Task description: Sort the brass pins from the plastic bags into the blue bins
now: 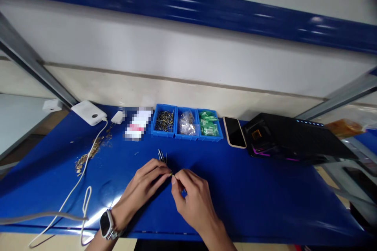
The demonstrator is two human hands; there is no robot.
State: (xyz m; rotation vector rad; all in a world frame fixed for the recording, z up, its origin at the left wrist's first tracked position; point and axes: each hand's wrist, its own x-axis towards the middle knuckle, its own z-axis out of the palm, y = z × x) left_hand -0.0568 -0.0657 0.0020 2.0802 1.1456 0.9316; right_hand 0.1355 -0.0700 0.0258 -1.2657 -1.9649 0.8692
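Observation:
My left hand point(149, 180) and my right hand point(191, 194) meet over the middle of the blue table point(123, 176), fingertips almost touching. Both are closed in a pinch around a tiny yellowish piece point(172, 174), mostly covered by the fingers and too small to name. Just beyond my left fingers stand a few slim shiny metal pieces point(160, 155), partly hidden by that hand. Three joined blue bins are farther back: one with thin metal pins point(165, 120), one with clear plastic bags point(187, 123), one with green packets point(208, 123).
A phone point(235, 132) and a black device with lights point(294, 137) are at the right. On the left lie a white power bank point(90, 112), its cable point(84, 168), a white adapter point(118, 117) and scattered brownish bits point(93, 150). A blue shelf beam point(188, 8) crosses above.

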